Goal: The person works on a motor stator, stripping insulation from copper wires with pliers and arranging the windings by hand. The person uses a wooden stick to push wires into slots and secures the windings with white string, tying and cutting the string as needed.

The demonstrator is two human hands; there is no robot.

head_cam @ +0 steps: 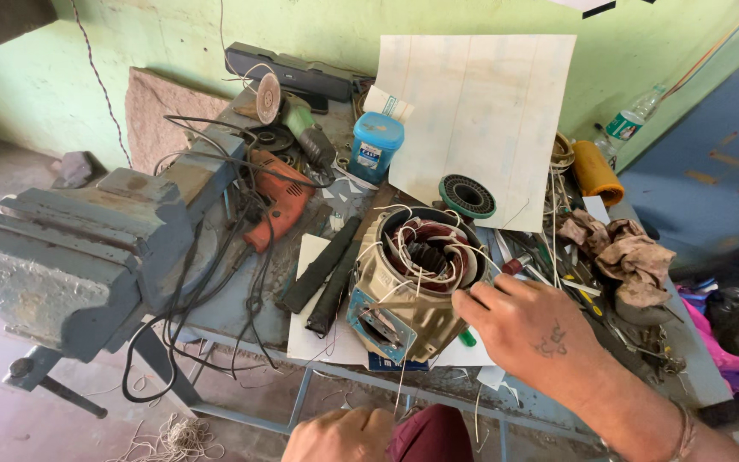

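A beige electric motor stator [404, 295] with red-brown windings and white strings stands open-end up on white paper at the bench's front. My right hand [528, 327] rests against the stator's right rim, fingers curled at the winding edge. Whether those fingers pinch a string is hidden from me. My left hand [341, 435] sits low at the bottom edge, closed into a loose fist on my knee, away from the bench top.
A big grey bench vise [70, 257] fills the left. An orange drill [277, 201], an angle grinder [297, 120], two dark rolled sleeves [322, 269], a blue tub [375, 145], a large paper sheet [481, 120], rags [622, 252] and small tools crowd the bench.
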